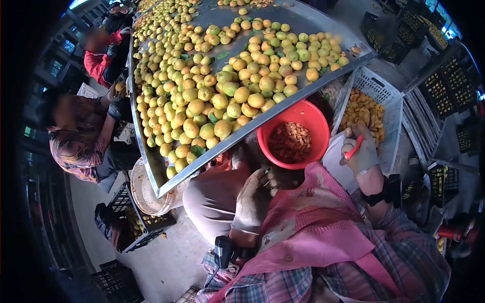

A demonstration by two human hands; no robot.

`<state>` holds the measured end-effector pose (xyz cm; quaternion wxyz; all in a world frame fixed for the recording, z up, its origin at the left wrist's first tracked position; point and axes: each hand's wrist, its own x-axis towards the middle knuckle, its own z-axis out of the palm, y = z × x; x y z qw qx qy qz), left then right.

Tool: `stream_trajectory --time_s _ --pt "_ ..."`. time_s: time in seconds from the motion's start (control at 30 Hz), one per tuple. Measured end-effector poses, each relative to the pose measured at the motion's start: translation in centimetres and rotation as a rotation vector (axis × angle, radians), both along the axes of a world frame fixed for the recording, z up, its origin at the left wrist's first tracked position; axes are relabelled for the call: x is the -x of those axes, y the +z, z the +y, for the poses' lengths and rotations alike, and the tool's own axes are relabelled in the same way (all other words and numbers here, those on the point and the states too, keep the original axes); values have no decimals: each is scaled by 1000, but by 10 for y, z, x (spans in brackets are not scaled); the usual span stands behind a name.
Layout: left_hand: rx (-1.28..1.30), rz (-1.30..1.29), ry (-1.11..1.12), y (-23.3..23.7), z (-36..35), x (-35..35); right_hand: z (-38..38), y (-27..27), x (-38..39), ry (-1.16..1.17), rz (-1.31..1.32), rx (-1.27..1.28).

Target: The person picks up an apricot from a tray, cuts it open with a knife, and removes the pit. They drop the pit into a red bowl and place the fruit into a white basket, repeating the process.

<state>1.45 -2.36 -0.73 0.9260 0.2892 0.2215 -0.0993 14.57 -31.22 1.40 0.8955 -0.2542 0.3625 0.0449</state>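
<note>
My right hand [361, 151], in a pale glove, is closed on a red-handled tool [354, 147] over the near edge of a light grey crate [389, 93] that holds orange fruit pieces [362, 113]. My left hand [255, 194], gloved too, is above my lap below the table edge; its fingers are curled, and what they may hold is too small to make out. Between the hands stands a red bowl [323, 132] with brown-red pits [290, 143] inside. Many yellow-green fruits [222, 101] lie on the metal table [303, 92].
Two people [81, 131] [103, 55] sit along the table's left side. A white tub [139, 187] stands under the near corner, beside a black crate [121, 199] with fruit. Stacked dark crates [447, 88] are at the right. The table's metal rim runs close in front of me.
</note>
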Motion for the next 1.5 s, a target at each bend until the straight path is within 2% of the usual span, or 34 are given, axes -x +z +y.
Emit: stream_trajectory --time_s 0.07,0.1,0.17,0.23,0.27,0.3,0.43,0.47,0.5,0.57,0.63,0.67,0.7,0.77,0.83,0.9,0.97,1.03,1.23,1.3,1.33,1.4,1.43,1.5 --pt "6 -1 -4 1 -1 -1 20 3 7 338 -177 2" --pt "6 0 -8 2 -1 -1 33 7 9 345 -181 4" --pt "30 -8 14 0 3 0 64 23 11 502 -202 -9" --pt "55 -19 38 -2 7 3 97 41 7 617 -210 219" --pt "25 -34 46 -3 9 5 108 41 3 690 -266 245" --pt "-5 -49 55 -5 11 7 120 47 1 783 -377 414" --pt "5 -48 83 -20 20 11 183 45 -32 1021 -508 683" --pt "110 17 109 -21 22 11 202 47 -39 1051 -517 897" --pt "217 82 134 -23 25 10 218 52 -48 1140 -535 989" --pt "252 60 162 -26 28 8 243 -2 -83 1016 -1209 1407" --pt "279 83 183 -20 31 8 280 22 -87 1078 -875 1429" --pt "282 73 182 -22 35 8 294 22 -95 1102 -952 1567" --pt "298 59 207 -25 38 8 308 19 -101 1122 -978 1578" --pt "324 59 225 -30 46 7 335 15 -109 949 -1219 1690" --pt "350 48 257 -29 54 6 356 13 -116 992 -1273 1777" --pt "378 56 269 -30 60 4 371 2 -124 921 -1355 1888" --pt "402 31 284 -30 65 3 379 -3 -129 1001 -1363 1987" --pt "399 49 252 -30 67 2 382 -4 -130 1175 -1177 2190" --pt "368 74 249 -28 72 2 376 5 -132 1229 -1160 2145" --pt "361 71 247 -28 72 4 371 5 -136 1211 -1273 1963" --pt "359 64 251 -26 73 5 367 10 -135 1209 -1275 1961" --pt "356 60 254 -24 74 8 354 20 -128 1185 -1387 1630" --pt "340 48 263 -22 74 9 346 30 -119 1183 -1384 1631" --pt "318 37 260 -12 75 8 328 54 -92 1349 -1291 1275"
